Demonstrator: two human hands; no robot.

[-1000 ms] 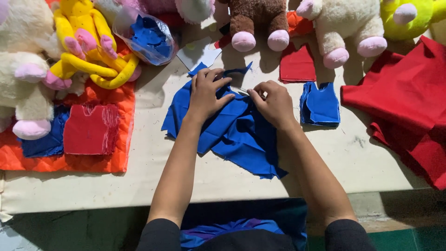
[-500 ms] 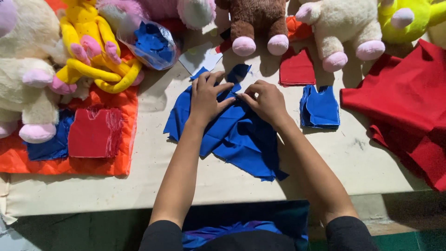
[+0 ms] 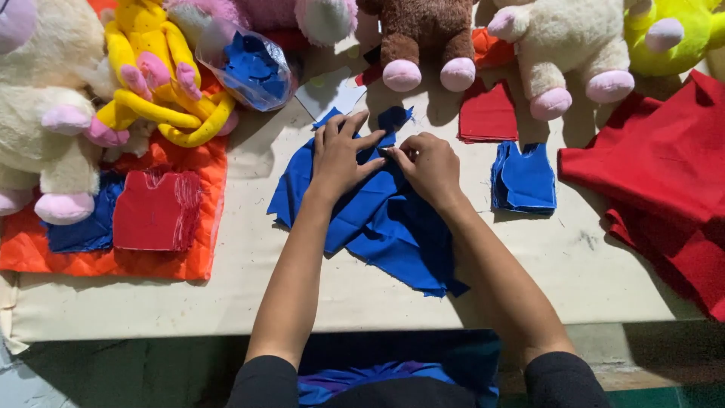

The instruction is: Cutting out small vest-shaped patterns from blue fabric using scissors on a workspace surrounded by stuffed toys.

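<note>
Our left hand (image 3: pixel 340 155) lay open, flattening blue cloth (image 3: pixel 377 219) mid-bench (image 3: pixel 249 295); our right hand's (image 3: pixel 430 162) fingers seemingly pinched its edge, to keep it taut.

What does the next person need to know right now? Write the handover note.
Left hand: flat, fingers spread, pressing the blue fabric.
Right hand: pinching the fabric's upper edge beside the left fingertips.
Blue fabric: loosely piled at mid-table.
Done: a stack of cut blue vest pieces to the right, red vest pieces to the left.
Left: the fabric under the hands looks uncut.
</note>
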